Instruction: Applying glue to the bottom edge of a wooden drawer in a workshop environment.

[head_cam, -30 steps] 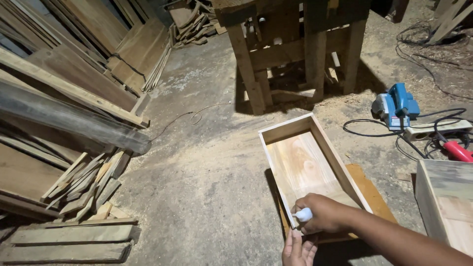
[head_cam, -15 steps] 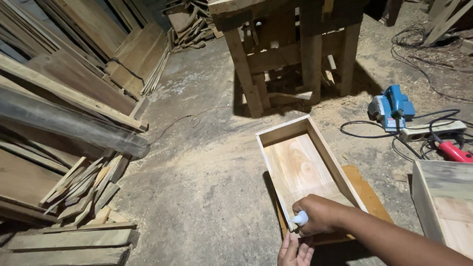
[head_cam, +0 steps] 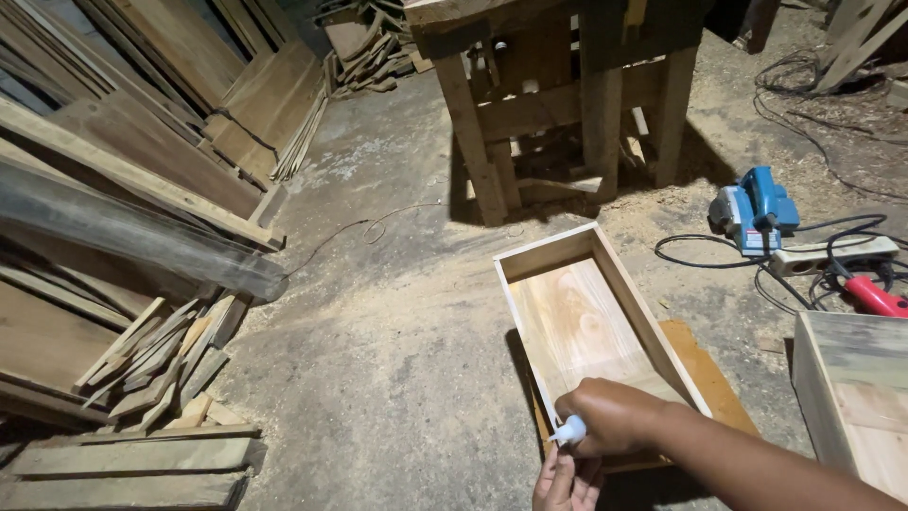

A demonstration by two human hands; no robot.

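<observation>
An open pale wooden box (head_cam: 579, 284) lies on the sawdust-covered floor, resting partly on a flat brown board (head_cam: 705, 364). My right hand (head_cam: 615, 416) is closed around a small white bottle, its nozzle (head_cam: 567, 433) pointing down-left at the box's near left corner. My left hand (head_cam: 566, 483) sits just below at the bottom edge, fingers together against the box's near end. Whether it grips the box is unclear.
Planks and offcuts (head_cam: 142, 360) pile up along the left. A wooden workbench (head_cam: 558, 104) stands beyond the box. A blue electric planer (head_cam: 754, 210), a power strip (head_cam: 832, 254), cables and a red tool (head_cam: 875, 295) lie at right. Another wooden box (head_cam: 856, 397) sits far right.
The view has shifted slightly. My right hand with the bottle stays at the box's near left corner, and my left hand remains just below it.
</observation>
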